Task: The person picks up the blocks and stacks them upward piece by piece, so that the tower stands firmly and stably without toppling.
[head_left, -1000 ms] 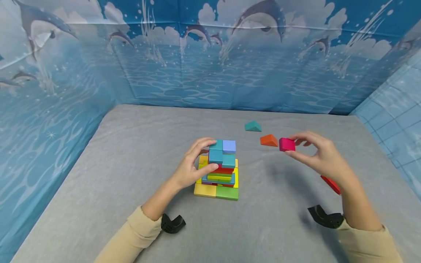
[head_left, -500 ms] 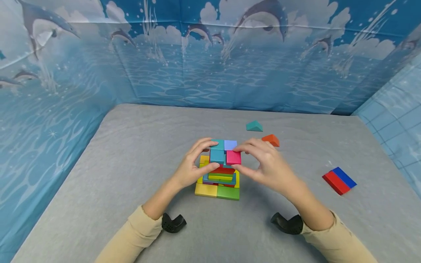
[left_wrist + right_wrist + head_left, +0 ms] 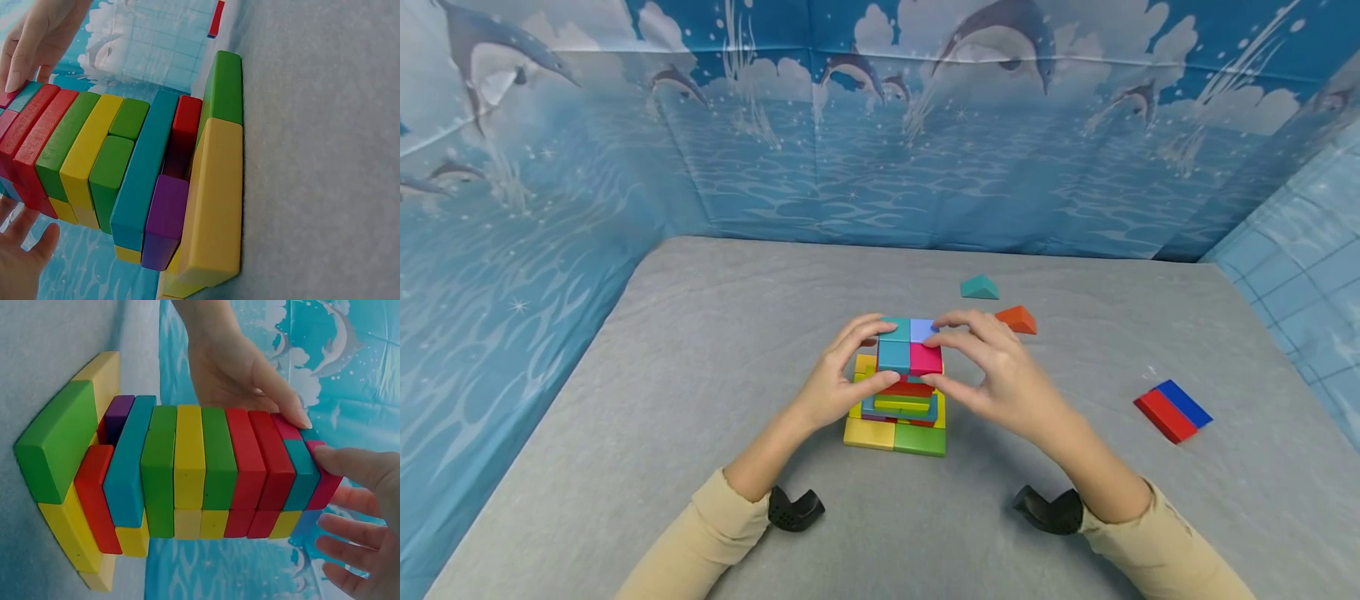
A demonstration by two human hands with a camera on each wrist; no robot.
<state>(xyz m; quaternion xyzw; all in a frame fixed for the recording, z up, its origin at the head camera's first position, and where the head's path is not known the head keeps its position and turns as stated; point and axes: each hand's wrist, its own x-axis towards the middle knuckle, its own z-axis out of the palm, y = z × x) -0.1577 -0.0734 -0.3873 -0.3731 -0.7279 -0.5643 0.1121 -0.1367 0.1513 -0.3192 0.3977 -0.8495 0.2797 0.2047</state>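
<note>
A tower of colored wooden blocks (image 3: pixel 904 388) rises from a wider base of yellow and green blocks (image 3: pixel 215 200). Four block tops form its upper face in the head view, including two teal blocks (image 3: pixel 894 356), a lavender block (image 3: pixel 923 329) and a pink block (image 3: pixel 926 359) at front right. My left hand (image 3: pixel 838 379) holds the left side of the tower's top, thumb in front and fingers behind. From the right, my right hand (image 3: pixel 1007 375) pinches the pink block between thumb and fingers, flush beside the front teal block. In the right wrist view my thumb presses its face.
Behind and right of the tower lie a teal triangular block (image 3: pixel 980 287) and an orange block (image 3: pixel 1018 320). A red block (image 3: pixel 1166 416) and a blue block (image 3: pixel 1185 403) lie side by side farther right. A dolphin-print curtain (image 3: pixel 880 150) backs the grey surface (image 3: pixel 737 308).
My right hand has carried the pink block leftward from beside the orange block onto the tower's front right top corner. The left hand has stayed at the tower.
</note>
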